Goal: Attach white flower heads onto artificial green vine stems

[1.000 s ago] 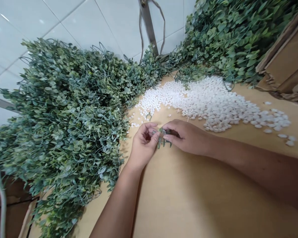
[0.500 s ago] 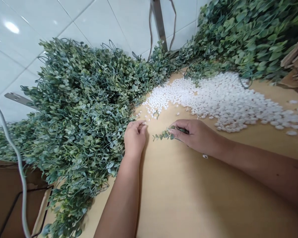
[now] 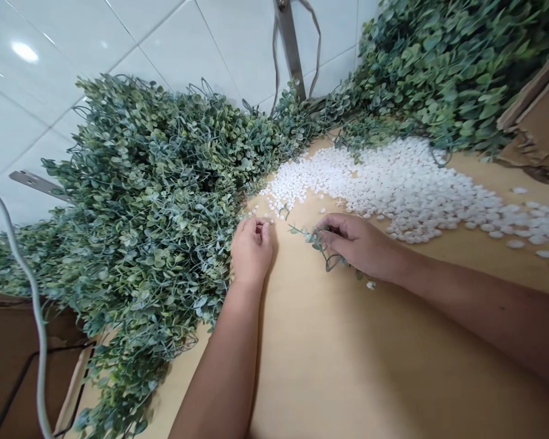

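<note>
My right hand (image 3: 357, 242) pinches a leafy artificial sprig (image 3: 317, 244) just above the tabletop. The sprig's tip points left and its dark stem makes a small loop below my fingers. A small white piece (image 3: 370, 285) shows just below that hand, near the sprig's lower leaves. My left hand (image 3: 252, 249) rests beside the large heap of artificial greenery (image 3: 165, 201), its fingers curled and pinched together; whatever they hold, if anything, is hidden. Beyond both hands spreads a pile of small white discs (image 3: 407, 183).
More greenery (image 3: 439, 67) is heaped at the back right, beside a torn cardboard box (image 3: 540, 116). Another cardboard box (image 3: 22, 360) is at the lower left, with a pale cable (image 3: 32, 286) across it. A tiled wall (image 3: 210, 42) stands behind the wooden tabletop (image 3: 311, 366).
The sprig has turned in my right hand, so its looped stem now shows below the fingers. My left hand stays nearly in place, fingers still pinched.
</note>
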Motion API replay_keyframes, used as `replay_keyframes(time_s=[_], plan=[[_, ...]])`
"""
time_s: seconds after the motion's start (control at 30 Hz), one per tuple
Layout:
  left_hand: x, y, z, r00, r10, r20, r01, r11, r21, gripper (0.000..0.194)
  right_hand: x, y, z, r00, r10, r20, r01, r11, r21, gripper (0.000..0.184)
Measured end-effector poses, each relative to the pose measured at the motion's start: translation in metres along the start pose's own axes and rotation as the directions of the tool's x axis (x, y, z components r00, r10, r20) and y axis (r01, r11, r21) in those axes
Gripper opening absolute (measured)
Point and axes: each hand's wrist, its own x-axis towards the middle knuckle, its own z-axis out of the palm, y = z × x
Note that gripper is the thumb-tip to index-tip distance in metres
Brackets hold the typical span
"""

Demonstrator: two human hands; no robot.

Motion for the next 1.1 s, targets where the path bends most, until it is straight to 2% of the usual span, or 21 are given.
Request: replay_keyframes(time_s=[0.07,0.17,0.27,0.37,0.43,0.53,0.6,0.67,0.73,0.8,0.9,1.0,1.1], plan=[[-0.004,0.004,0.002,0.998,-0.069,-0.014,0.063,0.96,-0.273,0.007,0.0,-0.003,0.0,1.0,0.02,0.0,-0.02,1.0,0.004,0.014],[-0.009,0.012,0.004,0.985,-0.166,0.049,0.162,0.789,-0.593,0.013,0.0,-0.007,0.001,0.999,0.029,0.012,-0.029,0.999,-0.029,0.016],[-0.013,0.022,0.0,0.967,-0.219,0.129,0.244,0.662,-0.708,0.022,-0.001,-0.008,0.003,0.999,0.008,0.042,-0.004,0.996,-0.09,0.018],[-0.018,0.033,-0.007,0.96,-0.234,0.151,0.262,0.577,-0.774,0.019,-0.002,-0.005,0.005,0.998,-0.045,0.037,0.051,0.981,-0.189,0.015],[-0.023,0.04,-0.013,0.974,-0.193,0.117,0.21,0.582,-0.786,0.016,-0.002,-0.003,0.006,0.994,-0.112,0.014,0.112,0.962,-0.251,0.012],[-0.032,0.048,-0.02,1.0,-0.026,-0.002,0.017,0.708,-0.706,0.008,-0.003,0.0,0.007,0.978,-0.206,-0.018,0.188,0.92,-0.343,0.011],[-0.037,0.051,-0.023,0.986,0.143,-0.089,-0.167,0.772,-0.613,0.008,-0.003,0.0,0.008,0.97,-0.241,-0.035,0.208,0.894,-0.397,0.011],[-0.041,0.053,-0.023,0.953,0.269,-0.139,-0.3,0.776,-0.556,0.016,-0.003,0.0,0.008,0.966,-0.256,-0.034,0.218,0.878,-0.426,0.012],[-0.042,0.054,-0.021,0.949,0.295,-0.109,-0.303,0.76,-0.575,0.025,-0.003,-0.001,0.008,0.967,-0.252,-0.024,0.219,0.88,-0.422,0.015],[-0.041,0.053,-0.016,0.972,0.235,0.003,-0.179,0.75,-0.637,0.026,-0.002,-0.001,0.007,0.973,-0.229,-0.022,0.203,0.899,-0.388,0.015],[-0.034,0.049,-0.008,0.98,0.018,0.198,0.13,0.7,-0.702,0.013,-0.001,0.001,0.007,0.983,-0.175,-0.063,0.146,0.938,-0.314,0.011],[-0.027,0.044,-0.003,0.919,-0.193,0.344,0.39,0.573,-0.721,0.012,0.0,0.004,0.006,0.985,-0.126,-0.117,0.094,0.966,-0.241,0.008],[-0.024,0.041,0.0,0.841,-0.265,0.472,0.541,0.431,-0.722,0.019,0.0,0.004,0.006,0.989,-0.081,-0.127,0.062,0.987,-0.151,0.008]])
